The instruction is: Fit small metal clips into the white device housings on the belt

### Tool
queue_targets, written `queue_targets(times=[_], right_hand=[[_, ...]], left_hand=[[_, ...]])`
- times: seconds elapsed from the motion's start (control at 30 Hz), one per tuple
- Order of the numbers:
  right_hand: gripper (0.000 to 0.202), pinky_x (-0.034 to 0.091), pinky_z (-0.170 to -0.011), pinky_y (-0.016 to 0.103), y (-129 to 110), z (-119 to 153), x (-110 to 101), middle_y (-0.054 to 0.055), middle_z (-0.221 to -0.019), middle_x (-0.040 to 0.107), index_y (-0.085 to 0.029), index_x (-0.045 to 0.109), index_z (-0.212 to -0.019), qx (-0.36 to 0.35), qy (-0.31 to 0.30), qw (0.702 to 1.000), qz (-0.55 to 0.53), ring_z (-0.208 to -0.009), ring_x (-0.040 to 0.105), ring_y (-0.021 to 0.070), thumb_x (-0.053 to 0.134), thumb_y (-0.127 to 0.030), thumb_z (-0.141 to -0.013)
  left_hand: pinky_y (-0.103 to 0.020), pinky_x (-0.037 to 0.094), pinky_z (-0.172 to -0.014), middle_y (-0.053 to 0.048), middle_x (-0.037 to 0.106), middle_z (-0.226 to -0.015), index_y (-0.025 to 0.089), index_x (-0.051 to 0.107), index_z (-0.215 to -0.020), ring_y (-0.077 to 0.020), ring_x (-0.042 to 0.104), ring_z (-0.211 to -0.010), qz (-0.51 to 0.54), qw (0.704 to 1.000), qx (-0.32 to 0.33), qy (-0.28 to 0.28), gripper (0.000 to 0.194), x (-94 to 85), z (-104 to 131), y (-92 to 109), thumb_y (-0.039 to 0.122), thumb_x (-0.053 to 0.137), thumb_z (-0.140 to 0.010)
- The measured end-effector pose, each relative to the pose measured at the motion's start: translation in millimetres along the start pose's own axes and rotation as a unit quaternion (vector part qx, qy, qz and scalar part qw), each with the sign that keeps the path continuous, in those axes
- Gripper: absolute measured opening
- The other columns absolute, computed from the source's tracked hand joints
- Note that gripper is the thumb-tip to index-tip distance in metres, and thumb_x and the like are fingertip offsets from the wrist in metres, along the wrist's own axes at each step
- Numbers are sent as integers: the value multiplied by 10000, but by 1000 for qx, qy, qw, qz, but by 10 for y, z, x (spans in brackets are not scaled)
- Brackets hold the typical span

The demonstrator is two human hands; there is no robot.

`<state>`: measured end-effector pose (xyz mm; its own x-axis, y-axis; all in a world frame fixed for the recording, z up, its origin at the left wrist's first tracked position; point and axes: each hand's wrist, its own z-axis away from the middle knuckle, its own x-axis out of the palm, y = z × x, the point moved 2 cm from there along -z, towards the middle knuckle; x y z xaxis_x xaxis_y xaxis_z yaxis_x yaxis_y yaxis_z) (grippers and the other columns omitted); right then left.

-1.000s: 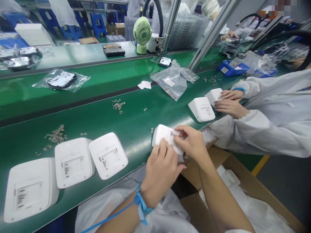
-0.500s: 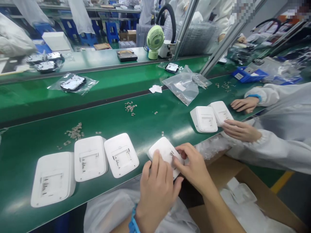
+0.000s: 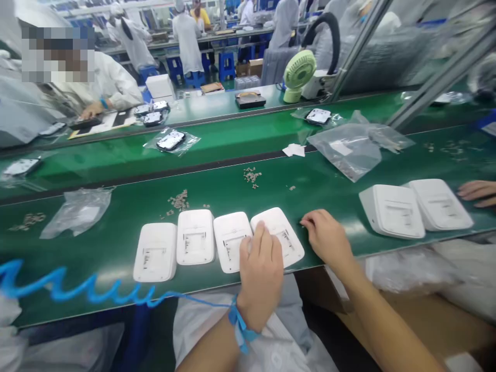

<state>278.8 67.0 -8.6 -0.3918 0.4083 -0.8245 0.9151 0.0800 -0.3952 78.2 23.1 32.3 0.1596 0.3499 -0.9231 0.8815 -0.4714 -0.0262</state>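
Note:
Several white housings with recessed compartments stand in a row at the table's front edge. My left hand (image 3: 262, 266), with a blue wrist strap (image 3: 241, 324), lies on the rightmost housing of that row (image 3: 274, 218), fingers spread a little over its face. Just right of it, my right hand (image 3: 327, 235) is at the green table surface, thumb and fingertips pinched together on something too small to make out. Left of my left hand stand a second housing (image 3: 228, 226), a third (image 3: 195, 222) and, farthest left, another (image 3: 155, 235). Behind them lie small metal pieces (image 3: 180, 200).
More metal pieces (image 3: 251, 176) and a plastic bag (image 3: 346, 147) lie farther back. Two white housings (image 3: 401, 212) stand at the right near another person's hand (image 3: 478, 191). A blue coiled cord (image 3: 93, 289) crosses at lower left. Beyond is a green fan (image 3: 298, 72).
The view has turned left. The housing under my left hand now stands against the row. My right hand has left it and is at the table surface on its right.

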Motion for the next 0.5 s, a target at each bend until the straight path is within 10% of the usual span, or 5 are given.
queue_targets(times=[0.2, 0.5], right_hand=[[138, 482, -647, 328, 255, 54, -308, 60, -797, 707, -216, 640, -917, 9, 108, 994, 1, -713, 663, 208, 522, -280, -946], [209, 369, -592, 438, 1317, 60, -744, 159, -737, 638, -193, 726, -936, 94, 252, 946, 181, -723, 621, 308, 540, -284, -916]], left_hand=[[-445, 324, -1053, -87, 585, -1439, 179, 628, -1136, -217, 384, -1465, 12, 999, -31, 13, 282, 6, 47, -211, 97, 412, -974], [-439, 272, -958, -68, 679, -1317, 178, 609, -1036, -213, 558, -1327, 33, 993, -78, 81, 266, -17, 201, -663, 0, 431, -950]])
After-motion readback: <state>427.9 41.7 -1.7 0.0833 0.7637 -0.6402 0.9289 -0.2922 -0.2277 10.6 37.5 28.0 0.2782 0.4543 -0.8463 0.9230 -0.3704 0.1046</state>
